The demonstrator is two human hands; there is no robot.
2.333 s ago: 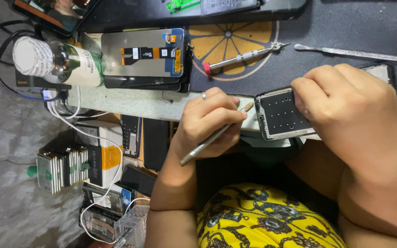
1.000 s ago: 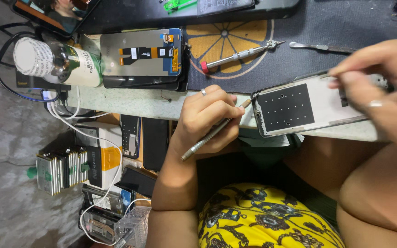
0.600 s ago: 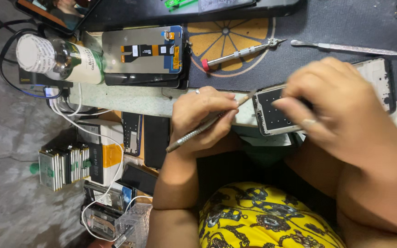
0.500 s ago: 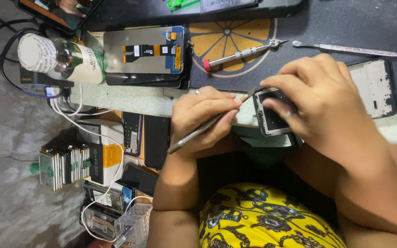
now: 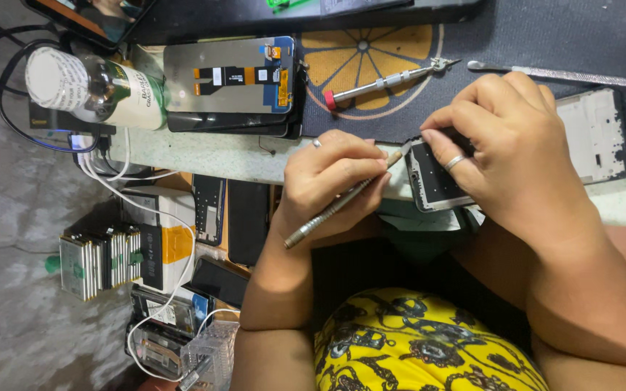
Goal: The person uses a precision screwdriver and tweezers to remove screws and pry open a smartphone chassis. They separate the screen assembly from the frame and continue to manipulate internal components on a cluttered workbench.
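Note:
My left hand (image 5: 331, 181) grips a thin metal prying tool (image 5: 327, 212) like a pen, with its tip against the left corner of a small dark phone body (image 5: 435, 181). My right hand (image 5: 516, 159) lies over that phone body and pinches it with thumb and fingers at the table's front edge, hiding most of it. Each hand has a ring on one finger. A white phone frame (image 5: 595, 134) lies on the dark mat just beyond my right hand.
A red-tipped screwdriver (image 5: 385, 80) and long metal tweezers (image 5: 581, 72) lie on the dark mat (image 5: 472, 36). A phone screen panel with flex cables (image 5: 230, 83) and a bottle (image 5: 92, 87) lie at the left. Cables, batteries (image 5: 99, 261) and phone parts sit below the table edge.
My right hand lifted off the phone body, then came back over it and gripped its left end. My left hand kept the tool and brought its tip to the phone's corner.

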